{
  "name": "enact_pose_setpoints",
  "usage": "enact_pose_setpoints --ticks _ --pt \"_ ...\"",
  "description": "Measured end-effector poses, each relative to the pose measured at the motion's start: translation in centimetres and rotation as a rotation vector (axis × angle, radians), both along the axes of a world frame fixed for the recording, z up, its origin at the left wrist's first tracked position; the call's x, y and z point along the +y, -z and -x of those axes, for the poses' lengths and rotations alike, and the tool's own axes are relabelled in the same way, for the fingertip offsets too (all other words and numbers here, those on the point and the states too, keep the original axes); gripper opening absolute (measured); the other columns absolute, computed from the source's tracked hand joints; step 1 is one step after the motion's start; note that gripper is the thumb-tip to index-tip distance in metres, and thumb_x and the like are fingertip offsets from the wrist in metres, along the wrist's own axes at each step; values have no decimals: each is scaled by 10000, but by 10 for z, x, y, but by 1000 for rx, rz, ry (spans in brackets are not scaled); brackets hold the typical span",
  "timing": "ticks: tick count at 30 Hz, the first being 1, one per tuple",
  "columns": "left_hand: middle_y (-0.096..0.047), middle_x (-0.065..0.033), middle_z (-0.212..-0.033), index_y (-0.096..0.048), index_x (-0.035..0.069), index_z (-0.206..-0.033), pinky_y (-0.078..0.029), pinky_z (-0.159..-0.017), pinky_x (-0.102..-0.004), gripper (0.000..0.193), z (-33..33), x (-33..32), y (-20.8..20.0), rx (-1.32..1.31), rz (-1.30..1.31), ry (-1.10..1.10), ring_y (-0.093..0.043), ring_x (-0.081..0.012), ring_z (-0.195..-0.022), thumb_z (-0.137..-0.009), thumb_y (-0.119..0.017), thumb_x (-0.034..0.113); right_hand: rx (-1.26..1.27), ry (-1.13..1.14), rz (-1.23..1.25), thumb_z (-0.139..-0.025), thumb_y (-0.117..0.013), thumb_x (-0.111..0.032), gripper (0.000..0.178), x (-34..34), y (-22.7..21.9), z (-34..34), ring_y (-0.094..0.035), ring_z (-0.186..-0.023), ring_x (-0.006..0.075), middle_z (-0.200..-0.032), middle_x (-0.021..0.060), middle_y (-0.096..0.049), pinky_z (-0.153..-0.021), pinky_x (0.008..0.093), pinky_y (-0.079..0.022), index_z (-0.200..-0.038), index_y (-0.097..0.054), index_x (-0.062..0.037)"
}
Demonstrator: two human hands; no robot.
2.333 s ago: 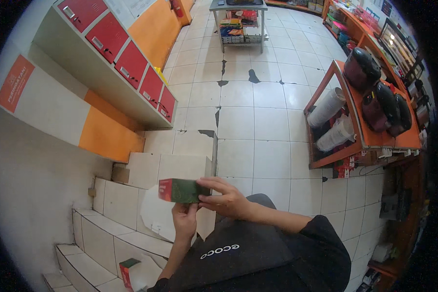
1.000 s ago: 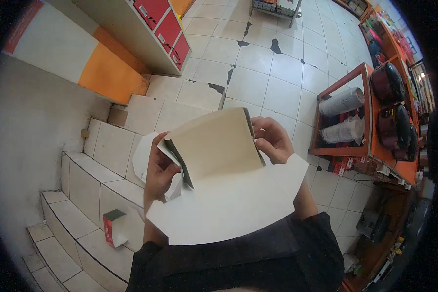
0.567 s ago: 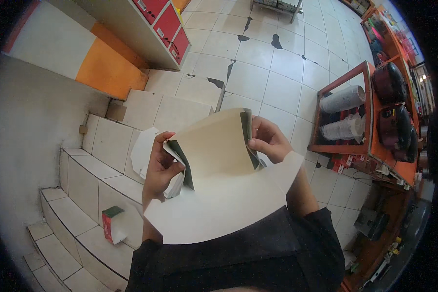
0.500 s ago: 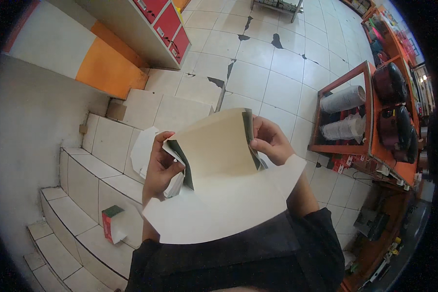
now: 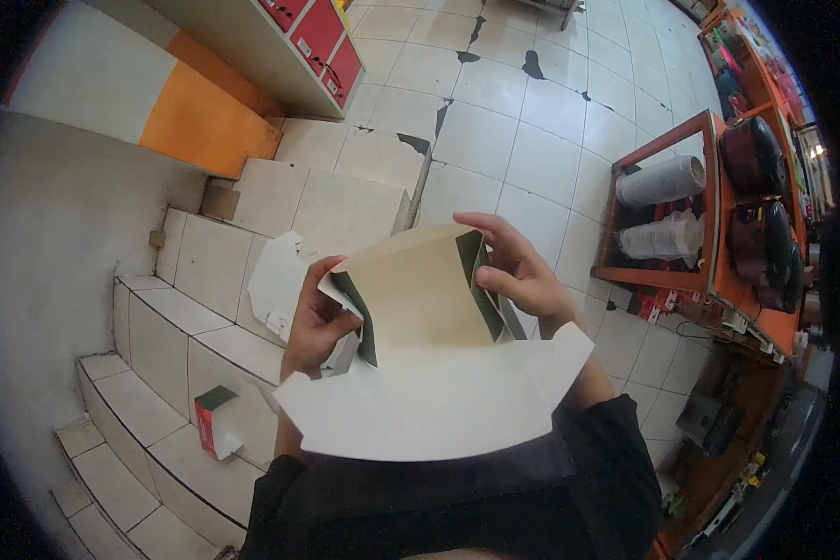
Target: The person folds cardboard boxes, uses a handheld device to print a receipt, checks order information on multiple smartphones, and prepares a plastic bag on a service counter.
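Observation:
Between my hands is a partly folded cardboard box [image 5: 420, 289], its inside cream-white, with dark green strips on the turned-in side flaps. A wide white flap hangs toward my lap. My left hand [image 5: 319, 322] grips the left side, thumb on the inner edge and fingers on the outside. On the right side my right hand [image 5: 523, 275] pinches the wall and green flap, thumb inside, fingers stretched along the outer top edge. Flat white cardboard pieces [image 5: 275, 280] lie beyond my left hand. A red, green and white folded carton [image 5: 217, 422] sits on the tiled step at left.
White tiled steps [image 5: 149, 392] descend on the left beside a grey wall [image 5: 75, 224]. An orange rack [image 5: 658, 275] at right holds plastic-wrapped rolls [image 5: 661, 182] and dark red pots [image 5: 754, 157]. A cabinet with red drawers [image 5: 317, 47] stands far left.
The box's sides have drawn a little closer together and its top edge has dipped. My right fingers have extended over the outer edge. The view has shifted slightly.

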State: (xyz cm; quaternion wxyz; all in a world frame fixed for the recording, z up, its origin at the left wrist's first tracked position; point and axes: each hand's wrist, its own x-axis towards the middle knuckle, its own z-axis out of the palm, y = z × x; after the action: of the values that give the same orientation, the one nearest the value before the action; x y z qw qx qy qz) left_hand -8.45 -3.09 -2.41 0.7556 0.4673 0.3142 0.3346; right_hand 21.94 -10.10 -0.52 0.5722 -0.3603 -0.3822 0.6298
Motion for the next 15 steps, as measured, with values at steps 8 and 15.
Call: enact_pose_setpoints --ticks 8,15 --pt "-489 -192 -1469 -498 96 -1291 -456 -1089 -403 616 2 -10 21 -85 -23 25 -479 -285 -1368 -766 -756 -96 -81 -119 93 -934 -683 -122 530 -7 21 4 -644 -1023 156 -1276 88 -580 -878 306 -542 -1419 -478 -59" --pt "-468 -183 -1479 -513 121 -1258 -467 -1078 -400 607 14 -16 24 -51 5 33 -491 -287 -1353 -754 -796 -66 27 -106 90 -907 -704 -55 493 -9 42 15 -634 -1075 162 -1254 89 -593 -913 315 -539 -1364 -521 -54"
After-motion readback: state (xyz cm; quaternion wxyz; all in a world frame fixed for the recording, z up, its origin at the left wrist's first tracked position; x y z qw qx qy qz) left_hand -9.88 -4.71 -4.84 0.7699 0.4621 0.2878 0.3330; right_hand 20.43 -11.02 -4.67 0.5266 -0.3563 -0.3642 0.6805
